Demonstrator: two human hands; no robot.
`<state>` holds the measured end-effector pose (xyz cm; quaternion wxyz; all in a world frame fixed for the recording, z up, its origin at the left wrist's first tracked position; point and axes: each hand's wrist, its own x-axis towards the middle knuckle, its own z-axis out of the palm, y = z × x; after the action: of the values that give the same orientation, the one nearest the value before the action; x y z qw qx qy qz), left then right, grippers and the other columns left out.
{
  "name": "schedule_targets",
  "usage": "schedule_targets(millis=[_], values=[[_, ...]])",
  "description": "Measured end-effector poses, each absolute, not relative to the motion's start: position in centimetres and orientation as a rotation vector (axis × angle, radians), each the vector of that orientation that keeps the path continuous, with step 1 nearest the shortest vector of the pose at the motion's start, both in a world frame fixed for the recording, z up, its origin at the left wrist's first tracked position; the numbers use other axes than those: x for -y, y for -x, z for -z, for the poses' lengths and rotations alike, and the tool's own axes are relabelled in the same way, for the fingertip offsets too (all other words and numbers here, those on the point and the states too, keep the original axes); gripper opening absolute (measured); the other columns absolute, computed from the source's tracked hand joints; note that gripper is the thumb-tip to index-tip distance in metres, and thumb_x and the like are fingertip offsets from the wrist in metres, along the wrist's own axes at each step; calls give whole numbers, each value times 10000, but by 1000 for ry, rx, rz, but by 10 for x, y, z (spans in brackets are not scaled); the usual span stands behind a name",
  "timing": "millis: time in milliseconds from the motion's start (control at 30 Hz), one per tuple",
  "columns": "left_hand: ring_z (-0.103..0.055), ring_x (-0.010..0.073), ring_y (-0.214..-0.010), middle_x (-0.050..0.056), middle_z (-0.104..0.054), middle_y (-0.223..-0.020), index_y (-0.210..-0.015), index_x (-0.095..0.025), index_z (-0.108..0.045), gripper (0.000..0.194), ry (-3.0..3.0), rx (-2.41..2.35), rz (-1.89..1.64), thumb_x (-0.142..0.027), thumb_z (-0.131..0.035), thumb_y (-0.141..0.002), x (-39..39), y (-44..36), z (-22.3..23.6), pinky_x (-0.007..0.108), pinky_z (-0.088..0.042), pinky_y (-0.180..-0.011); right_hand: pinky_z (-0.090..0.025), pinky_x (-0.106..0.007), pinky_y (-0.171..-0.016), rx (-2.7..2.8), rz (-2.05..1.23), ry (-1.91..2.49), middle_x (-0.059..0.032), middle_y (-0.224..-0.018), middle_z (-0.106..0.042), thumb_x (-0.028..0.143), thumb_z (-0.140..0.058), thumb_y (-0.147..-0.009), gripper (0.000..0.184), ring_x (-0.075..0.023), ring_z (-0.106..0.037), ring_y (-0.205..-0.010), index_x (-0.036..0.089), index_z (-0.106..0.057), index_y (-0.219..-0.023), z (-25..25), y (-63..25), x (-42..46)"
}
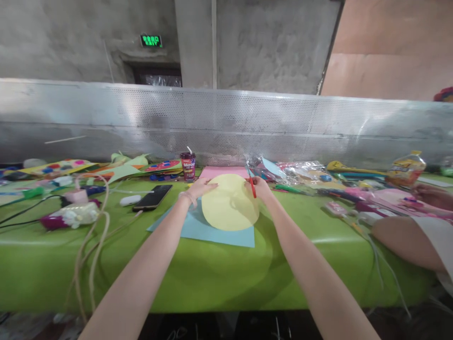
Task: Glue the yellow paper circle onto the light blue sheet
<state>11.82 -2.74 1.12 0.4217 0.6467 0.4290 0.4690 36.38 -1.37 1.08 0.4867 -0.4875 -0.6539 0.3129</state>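
Observation:
A round yellow paper disc [230, 203] is lifted a little above a light blue sheet [212, 231] on the green table [212, 278]. My left hand [200, 189] pinches the disc's upper left edge, fingers closed on the paper. At the disc's upper right edge my right hand [261, 188] grips red-handled scissors [252, 185], the blades pointing up and away. A pink sheet [222, 172] lies just behind the disc.
A black phone [153, 197] and a purple drink cup [188, 166] sit left of the disc. Cables, coloured paper cutouts and toys crowd the left side. Plastic bags and craft packs lie at right, where another person's arm [406, 238] rests. A perforated metal barrier [226, 123] backs the table.

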Motion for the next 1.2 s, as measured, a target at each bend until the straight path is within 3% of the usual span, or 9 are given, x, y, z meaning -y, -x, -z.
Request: schedule_targets(millis=[267, 733, 933, 1200], values=[[-610, 146, -773, 40, -631, -891, -921, -114, -601, 203, -1644, -1313, -1203, -299, -564, -845, 20, -118, -2, 331, -510, -708, -503, -288, -624, 1423, -664, 1205, -33, -937, -591, 306, -529, -866, 234, -121, -582, -737, 140, -553, -1030, -14, -369, 9], [-584, 173, -862, 52, -597, -981, -985, -128, -579, 226, -1725, -1586, -1597, -315, -516, -873, 13, -109, -6, 364, -489, -762, -493, -265, -584, 1547, -773, 1211, -17, -866, -594, 329, -522, -868, 229, -104, -572, -672, 133, -566, -978, -18, -379, 16], [-587, 174, -866, 51, -603, -974, -972, -127, -585, 224, -1786, -1550, -1606, -316, -525, -867, 13, -114, -6, 372, -485, -775, -490, -256, -573, 1696, -834, 1262, -10, -834, -598, 330, -518, -871, 217, -97, -569, -650, 132, -576, -938, -12, -399, 17], [-591, 186, -883, 46, -612, -973, -966, -122, -593, 227, -1821, -1457, -1557, -315, -532, -864, 14, -121, -4, 383, -480, -796, -505, -300, -641, 1743, -892, 1315, -37, -943, -600, 329, -519, -870, 246, -127, -588, -748, 139, -566, -1018, 1, -403, 19]])
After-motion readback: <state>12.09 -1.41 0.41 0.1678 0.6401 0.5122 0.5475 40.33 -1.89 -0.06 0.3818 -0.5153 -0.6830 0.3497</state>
